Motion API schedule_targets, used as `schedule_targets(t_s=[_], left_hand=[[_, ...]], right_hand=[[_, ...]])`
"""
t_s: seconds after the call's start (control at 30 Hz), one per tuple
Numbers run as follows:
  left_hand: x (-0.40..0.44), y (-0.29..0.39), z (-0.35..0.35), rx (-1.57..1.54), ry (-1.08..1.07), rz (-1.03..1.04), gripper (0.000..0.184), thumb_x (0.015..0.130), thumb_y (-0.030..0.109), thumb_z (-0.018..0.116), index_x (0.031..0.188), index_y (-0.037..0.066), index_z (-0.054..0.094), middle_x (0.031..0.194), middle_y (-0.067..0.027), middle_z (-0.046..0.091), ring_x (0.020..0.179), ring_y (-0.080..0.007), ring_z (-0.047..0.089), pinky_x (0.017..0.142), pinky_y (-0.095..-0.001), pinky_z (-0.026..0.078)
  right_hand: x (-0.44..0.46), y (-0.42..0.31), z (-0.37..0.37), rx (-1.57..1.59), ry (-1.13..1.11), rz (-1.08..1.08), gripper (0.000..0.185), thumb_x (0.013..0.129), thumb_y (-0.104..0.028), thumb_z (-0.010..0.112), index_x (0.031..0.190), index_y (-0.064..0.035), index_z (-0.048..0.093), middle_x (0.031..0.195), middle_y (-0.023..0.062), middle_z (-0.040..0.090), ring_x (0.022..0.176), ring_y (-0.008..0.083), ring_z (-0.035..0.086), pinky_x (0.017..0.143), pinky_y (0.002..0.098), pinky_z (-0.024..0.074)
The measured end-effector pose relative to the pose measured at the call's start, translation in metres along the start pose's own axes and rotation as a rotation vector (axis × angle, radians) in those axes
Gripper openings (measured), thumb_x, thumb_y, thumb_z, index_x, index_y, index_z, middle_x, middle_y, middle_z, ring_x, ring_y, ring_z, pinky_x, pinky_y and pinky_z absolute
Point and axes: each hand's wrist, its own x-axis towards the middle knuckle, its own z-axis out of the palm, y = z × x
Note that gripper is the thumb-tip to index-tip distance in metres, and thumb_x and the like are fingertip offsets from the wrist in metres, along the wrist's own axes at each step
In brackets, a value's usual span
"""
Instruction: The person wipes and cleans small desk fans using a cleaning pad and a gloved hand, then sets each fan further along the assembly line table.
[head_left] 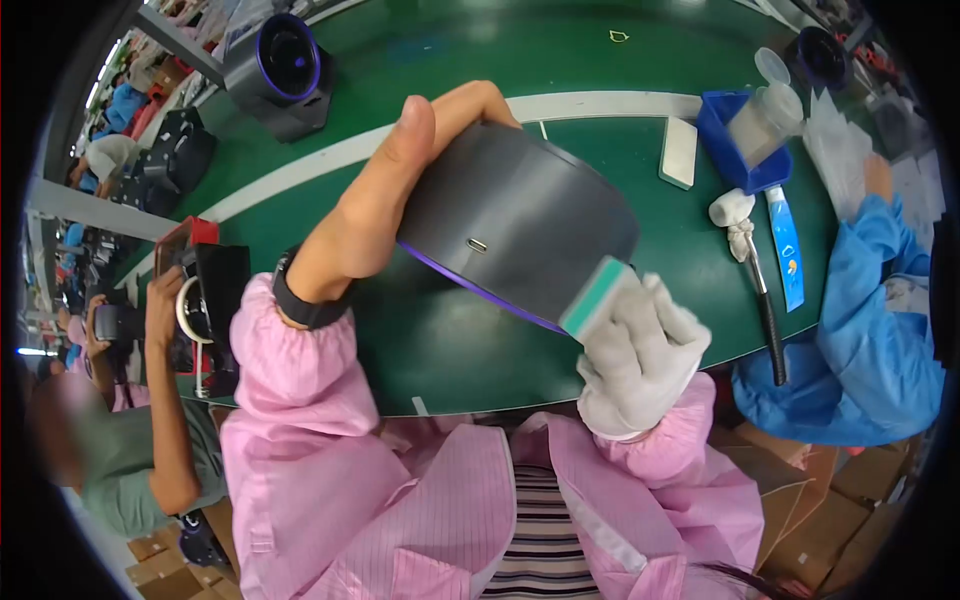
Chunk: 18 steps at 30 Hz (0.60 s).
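Observation:
My left hand (375,205), bare with a black band at the wrist, is wrapped round a dark grey round housing (530,210). The housing is tilted above the green bench, with a purple ring along its lower edge and a small oval port in its side. In a white glove, my right hand (645,355) pinches a small teal-and-white block (595,298). This block is at the housing's lower right edge; whether it presses on the surface I cannot tell. The housing's far side and some left fingertips are hidden.
On the green bench (450,370) lie a white block (678,152), a blue bin (735,150) with a clear cup, a hammer (762,280) and a blue tube (787,250). A similar device (285,75) stands upper left. Co-workers' arms (875,310) flank both sides.

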Motion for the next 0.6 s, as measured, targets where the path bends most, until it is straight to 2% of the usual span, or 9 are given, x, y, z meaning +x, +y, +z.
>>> schedule_targets(t_s=[0.07, 0.13, 0.17, 0.27, 0.37, 0.43, 0.47, 0.53, 0.6], left_hand=[[0.003, 0.005, 0.011, 0.084, 0.011, 0.064, 0.098, 0.091, 0.081, 0.012, 0.102, -0.008, 0.053, 0.096, -0.0077, 0.051, 0.088, -0.0135, 0.053, 0.079, -0.0246, 0.039], [-0.001, 0.008, 0.017, -0.136, 0.025, -0.078, 0.099, 0.09, 0.082, 0.013, 0.102, -0.008, 0.053, 0.096, -0.0071, 0.052, 0.089, -0.0131, 0.054, 0.076, -0.024, 0.04], [-0.002, 0.005, 0.012, -0.078, -0.009, -0.058, 0.099, 0.091, 0.081, 0.012, 0.102, -0.008, 0.053, 0.095, -0.0072, 0.053, 0.088, -0.0133, 0.054, 0.075, -0.0238, 0.041], [0.002, 0.0, 0.002, 0.0, -0.015, 0.008, 0.1, 0.09, 0.081, 0.009, 0.104, -0.007, 0.053, 0.095, -0.008, 0.055, 0.088, -0.0136, 0.055, 0.077, -0.0239, 0.041], [0.003, -0.002, 0.002, 0.052, -0.032, 0.039, 0.101, 0.09, 0.081, 0.006, 0.106, -0.007, 0.053, 0.096, -0.0084, 0.057, 0.089, -0.0135, 0.055, 0.08, -0.0244, 0.04], [0.001, -0.002, -0.001, 0.055, -0.028, 0.026, 0.1, 0.091, 0.081, 0.007, 0.106, -0.007, 0.053, 0.096, -0.0077, 0.057, 0.089, -0.0125, 0.054, 0.08, -0.0241, 0.04], [0.001, -0.002, -0.002, 0.053, -0.023, 0.022, 0.099, 0.091, 0.081, 0.007, 0.106, -0.006, 0.053, 0.096, -0.0074, 0.057, 0.089, -0.012, 0.054, 0.08, -0.0239, 0.04], [0.003, -0.002, -0.005, 0.033, -0.045, -0.001, 0.098, 0.091, 0.08, 0.009, 0.107, -0.005, 0.053, 0.096, -0.0066, 0.057, 0.089, -0.0111, 0.054, 0.079, -0.0233, 0.04], [0.003, -0.002, -0.003, 0.003, -0.008, 0.001, 0.091, 0.094, 0.076, 0.01, 0.104, -0.003, 0.054, 0.092, -0.0047, 0.055, 0.085, -0.0106, 0.051, 0.077, -0.0237, 0.038]], right_hand=[[0.035, -0.009, 0.002, -0.004, 0.038, -0.041, 0.039, 0.065, -0.016, 0.07, 0.104, -0.0135, 0.071, 0.107, 0.0002, 0.068, 0.078, 0.0288, 0.064, 0.061, 0.0328, 0.0523], [0.051, -0.021, 0.004, 0.002, 0.003, -0.021, 0.039, 0.067, -0.017, 0.071, 0.106, -0.0189, 0.072, 0.107, -0.0015, 0.068, 0.079, 0.0263, 0.063, 0.058, 0.031, 0.0498], [0.048, -0.021, 0.002, -0.007, -0.001, -0.014, 0.039, 0.068, -0.017, 0.072, 0.107, -0.0216, 0.073, 0.106, -0.0024, 0.068, 0.079, 0.0251, 0.062, 0.056, 0.0302, 0.0486], [0.009, -0.004, -0.025, -0.02, 0.001, -0.029, 0.038, 0.059, -0.019, 0.067, 0.096, -0.014, 0.072, 0.095, 0.0006, 0.067, 0.073, 0.0229, 0.063, 0.057, 0.0334, 0.0504], [0.018, 0.0, -0.044, -0.08, 0.037, -0.03, 0.039, 0.049, -0.021, 0.062, 0.084, -0.0065, 0.071, 0.084, 0.0035, 0.066, 0.068, 0.0206, 0.064, 0.058, 0.0366, 0.0522], [0.022, 0.002, -0.037, -0.096, -0.009, -0.035, 0.04, 0.046, -0.019, 0.065, 0.084, -0.0061, 0.07, 0.093, 0.0076, 0.066, 0.064, 0.0225, 0.063, 0.054, 0.0367, 0.051], [0.018, 0.0, -0.031, -0.043, -0.102, 0.072, 0.041, 0.045, -0.019, 0.067, 0.083, -0.0059, 0.07, 0.098, 0.0097, 0.065, 0.063, 0.0236, 0.063, 0.055, 0.0372, 0.051], [0.019, 0.002, -0.025, 0.215, 0.016, 0.156, 0.044, 0.057, -0.008, 0.072, 0.1, -0.0048, 0.067, 0.115, 0.0197, 0.062, 0.081, 0.0296, 0.066, 0.071, 0.0364, 0.0533], [0.031, 0.004, -0.022, 0.538, 0.157, 0.329, 0.046, 0.072, -0.012, 0.068, 0.116, -0.0045, 0.059, 0.124, 0.0229, 0.056, 0.092, 0.0308, 0.063, 0.076, 0.0353, 0.0518]])
